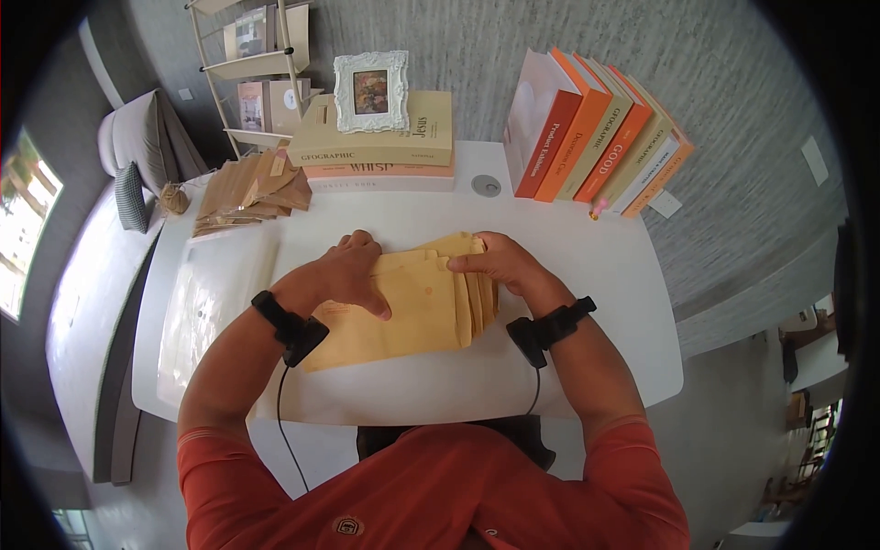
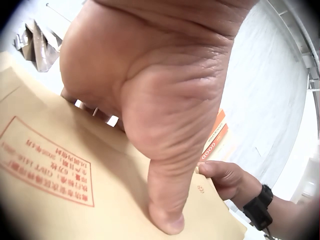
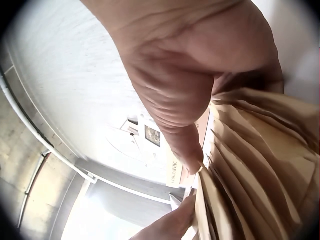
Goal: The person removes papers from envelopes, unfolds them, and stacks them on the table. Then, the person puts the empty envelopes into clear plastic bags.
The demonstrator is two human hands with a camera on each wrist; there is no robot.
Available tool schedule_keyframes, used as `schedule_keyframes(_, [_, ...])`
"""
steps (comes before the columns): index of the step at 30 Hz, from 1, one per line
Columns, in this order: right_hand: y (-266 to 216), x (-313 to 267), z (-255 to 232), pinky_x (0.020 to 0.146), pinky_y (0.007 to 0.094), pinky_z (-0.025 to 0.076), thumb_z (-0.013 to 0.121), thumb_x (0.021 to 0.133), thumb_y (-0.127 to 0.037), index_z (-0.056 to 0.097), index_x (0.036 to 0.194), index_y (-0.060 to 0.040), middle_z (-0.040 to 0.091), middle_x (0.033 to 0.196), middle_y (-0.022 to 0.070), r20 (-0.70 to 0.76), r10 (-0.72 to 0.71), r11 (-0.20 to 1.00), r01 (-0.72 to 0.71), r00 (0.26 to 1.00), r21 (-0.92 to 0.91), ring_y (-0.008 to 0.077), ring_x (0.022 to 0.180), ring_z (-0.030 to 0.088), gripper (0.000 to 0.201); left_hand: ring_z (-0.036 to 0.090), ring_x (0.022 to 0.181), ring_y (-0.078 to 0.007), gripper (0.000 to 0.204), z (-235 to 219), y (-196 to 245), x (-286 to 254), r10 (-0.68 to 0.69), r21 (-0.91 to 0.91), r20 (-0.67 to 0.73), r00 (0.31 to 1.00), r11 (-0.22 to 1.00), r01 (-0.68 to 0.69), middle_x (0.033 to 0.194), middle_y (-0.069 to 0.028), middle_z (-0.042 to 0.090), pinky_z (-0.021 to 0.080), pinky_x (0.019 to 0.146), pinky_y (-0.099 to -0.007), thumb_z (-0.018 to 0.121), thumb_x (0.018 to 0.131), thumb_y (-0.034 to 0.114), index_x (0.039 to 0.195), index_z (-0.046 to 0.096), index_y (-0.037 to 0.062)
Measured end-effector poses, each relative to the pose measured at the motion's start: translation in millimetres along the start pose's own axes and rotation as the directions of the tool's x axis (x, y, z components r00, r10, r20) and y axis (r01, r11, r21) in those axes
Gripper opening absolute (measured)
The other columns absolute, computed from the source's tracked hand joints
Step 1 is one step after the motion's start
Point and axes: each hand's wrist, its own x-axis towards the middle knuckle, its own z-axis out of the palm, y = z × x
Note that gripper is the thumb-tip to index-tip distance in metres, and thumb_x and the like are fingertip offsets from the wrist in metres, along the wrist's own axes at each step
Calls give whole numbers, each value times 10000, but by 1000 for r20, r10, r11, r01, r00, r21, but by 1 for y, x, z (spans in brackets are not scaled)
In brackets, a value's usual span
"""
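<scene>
White table (image 1: 623, 302): supports the work, extending beyond both grips. Envelope stack (image 1: 412, 312): lies left of the right-hand grip and toward the body; its long axis runs roughly left to right, the right end angled slightly away from the body. Fanned edges (image 3: 250, 165): located at the right end, directly at the right grip and on its body side. Right hand (image 1: 509, 266): the nearer hand to this end; pinches the far right corner, thumb (image 3: 187, 150) on the upper face. Left hand (image 1: 344, 275): positioned over the far long edge, left of the right grip; its thumb rests on the upper face, but whether its partly hidden fingers close round the stack cannot be told. Red printed box (image 2: 50, 160): on the top envelope, beside the left thumb.
</scene>
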Motion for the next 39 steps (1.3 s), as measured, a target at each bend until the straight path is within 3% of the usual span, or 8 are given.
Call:
schedule_keyframes(10, [26,-76,36,1009,365,486,849,769,-187,361,1440,54,631,1249,185,-80,-284,941,261,956,-215,263,1122,640,864,686,986,-347,760,-12,37,-19,-118,-167,111,987,977,136,1036,-159,725,511,901,-393,908,576,353,1214,645,34])
schedule_keyframes(17, [25,-155,14,863,338,544,749,819,19,304,1514,-87,660,1059,86,-313,-727,674,549,611,-495,190,972,673,833,642,809,-330,426,-27,119,-47,315,251,-436,843,942,-222,830,-76,650,511,776,-409,881,651,305,912,632,79])
schedule_keyframes(22, [50,-159,-18,910,340,534,813,780,-20,242,1552,-100,629,1139,98,-366,-499,847,353,785,-398,201,1073,635,965,634,916,-302,381,-7,138,2,242,209,-244,939,959,-193,900,-77,625,518,781,-415,861,687,291,890,612,88])
schedule_keyframes(27, [53,-145,-34,1038,371,489,885,730,-108,186,1583,-94,490,1377,143,-422,-418,888,460,805,-2,262,1246,549,1103,642,1019,-307,454,-26,140,30,162,212,-130,978,968,-132,983,-91,660,523,832,-422,844,674,356,976,644,82])
schedule_keyframes(30, [41,-140,-21,1078,393,464,899,729,-178,188,1577,-75,453,1423,167,-398,-509,861,459,763,-220,293,1293,513,1111,639,1072,-319,531,-40,143,41,114,123,-88,990,987,-102,1019,-109,666,522,867,-425,841,661,378,1039,638,65])
schedule_keyframes(33, [35,-128,-20,1098,460,431,891,732,-303,246,1556,-46,450,1429,192,-443,-644,751,404,624,-522,335,1343,469,1077,640,1068,-335,611,-32,137,55,181,98,-144,973,981,-168,1041,-133,653,522,884,-428,832,661,380,1118,601,48])
schedule_keyframes(36, [-12,-141,-15,1121,517,369,872,708,-406,330,1520,-26,441,1435,213,-113,-909,197,175,402,-965,385,1361,441,1047,644,1020,-347,630,-20,136,59,281,129,-249,927,958,-255,1024,-149,628,525,877,-430,814,675,364,1150,560,37])
schedule_keyframes(39, [-31,-140,5,1133,555,311,865,677,-428,398,1486,-25,440,1439,218,-30,-778,109,88,627,-990,413,1358,434,1017,637,1026,-348,574,-12,140,55,331,128,-260,907,943,-308,1038,-151,614,522,886,-432,788,705,296,1161,550,41])
